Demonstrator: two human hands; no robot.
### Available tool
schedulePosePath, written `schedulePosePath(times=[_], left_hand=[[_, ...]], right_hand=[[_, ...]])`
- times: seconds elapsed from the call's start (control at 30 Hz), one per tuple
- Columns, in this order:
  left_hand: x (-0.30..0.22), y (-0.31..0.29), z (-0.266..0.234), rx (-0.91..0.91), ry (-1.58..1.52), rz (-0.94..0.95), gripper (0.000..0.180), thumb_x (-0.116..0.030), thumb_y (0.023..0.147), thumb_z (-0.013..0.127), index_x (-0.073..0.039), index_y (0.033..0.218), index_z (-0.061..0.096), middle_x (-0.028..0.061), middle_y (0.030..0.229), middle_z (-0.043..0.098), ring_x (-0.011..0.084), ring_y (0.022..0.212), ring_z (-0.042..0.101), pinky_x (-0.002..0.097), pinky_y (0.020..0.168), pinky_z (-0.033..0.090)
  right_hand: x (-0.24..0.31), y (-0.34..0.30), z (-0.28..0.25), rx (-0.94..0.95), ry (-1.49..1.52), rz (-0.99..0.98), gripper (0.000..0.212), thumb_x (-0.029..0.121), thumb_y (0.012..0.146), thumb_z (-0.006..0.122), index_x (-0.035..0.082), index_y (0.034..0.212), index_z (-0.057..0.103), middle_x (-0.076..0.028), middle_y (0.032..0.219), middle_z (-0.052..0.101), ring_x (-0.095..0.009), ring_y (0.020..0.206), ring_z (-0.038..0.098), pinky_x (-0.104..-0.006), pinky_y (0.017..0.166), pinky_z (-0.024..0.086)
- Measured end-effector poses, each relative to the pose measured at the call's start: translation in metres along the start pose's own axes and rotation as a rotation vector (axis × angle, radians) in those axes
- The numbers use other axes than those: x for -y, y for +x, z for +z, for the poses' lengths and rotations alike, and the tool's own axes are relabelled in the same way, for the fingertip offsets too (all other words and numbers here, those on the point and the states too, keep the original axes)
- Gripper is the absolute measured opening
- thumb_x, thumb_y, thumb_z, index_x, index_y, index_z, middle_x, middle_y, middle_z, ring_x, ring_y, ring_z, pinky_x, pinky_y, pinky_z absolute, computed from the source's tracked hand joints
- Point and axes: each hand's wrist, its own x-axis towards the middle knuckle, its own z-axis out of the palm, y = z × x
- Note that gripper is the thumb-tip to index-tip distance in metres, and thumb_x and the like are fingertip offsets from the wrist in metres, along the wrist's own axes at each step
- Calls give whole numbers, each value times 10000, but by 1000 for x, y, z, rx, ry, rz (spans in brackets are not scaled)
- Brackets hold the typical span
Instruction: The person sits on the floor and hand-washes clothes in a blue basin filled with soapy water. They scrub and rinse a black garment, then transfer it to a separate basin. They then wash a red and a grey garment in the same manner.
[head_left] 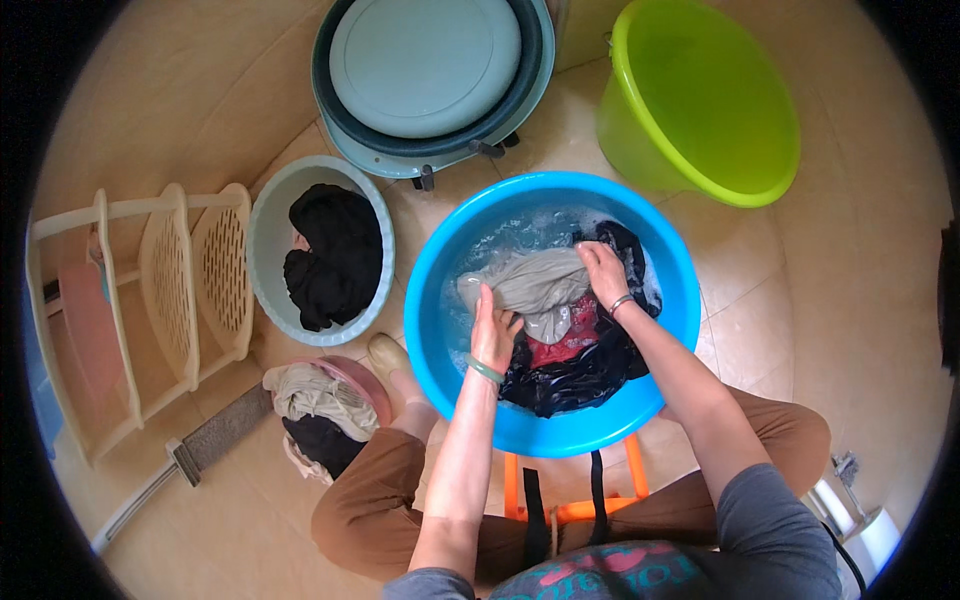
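A round blue basin (pixel 553 440) holds sudsy water and wet laundry. Across its middle stretches a grey garment (pixel 530 283), bunched and partly in the water. My right hand (pixel 604 272) is closed on this garment's right end, with a metal bracelet at the wrist. Against the lower left edge of the same garment rests my left hand (pixel 492 332), fingers stretched and apart, a green bangle (pixel 485 369) below it. Dark wet clothes (pixel 570 385) lie beneath and nearer me, with a red patch of cloth (pixel 565 340) showing among them.
Left of the basin stands a pale tub (pixel 262 270) with black clothes (pixel 340 255); nearer is a pink basin (pixel 365 385) piled with laundry. A green bucket (pixel 700 100) and a folding tub (pixel 425 65) stand behind. A cream rack (pixel 150 300), brush (pixel 225 435) and orange stool (pixel 638 465) are close.
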Motion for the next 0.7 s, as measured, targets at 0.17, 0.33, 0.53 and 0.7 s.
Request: schedulePosePath(times=[0.17,0.33,0.53,0.7], left_hand=[[12,7,-2,-27,-4,-43,672,-567,926,481,-212,1451,259,60,1506,268,258,1379,257,523,996,365],[24,28,-11,33,53,-82,643,-534,918,525,-199,1415,294,45,1492,261,247,1386,233,513,1028,344],[9,37,-8,267,-209,-187,702,-644,865,496,-174,1378,401,82,1297,520,263,1146,536,471,934,464],[-22,-14,41,365,-408,-274,594,-540,938,459,-43,1253,537,141,1155,630,277,1032,617,415,954,480]], right_hand=[[-3,-36,26,289,-587,-483,362,244,843,638,91,1167,585,-186,1219,507,-376,1079,540,-441,890,482],[-15,6,55,254,-518,227,282,122,824,592,97,1102,631,-209,1113,601,-386,914,621,-471,762,528],[76,-35,44,216,128,-199,203,195,847,642,2,903,613,-173,909,540,-353,894,557,-423,760,460],[158,-121,-4,530,57,-408,173,261,818,671,96,853,629,-74,895,540,-289,811,595,-401,712,494]])
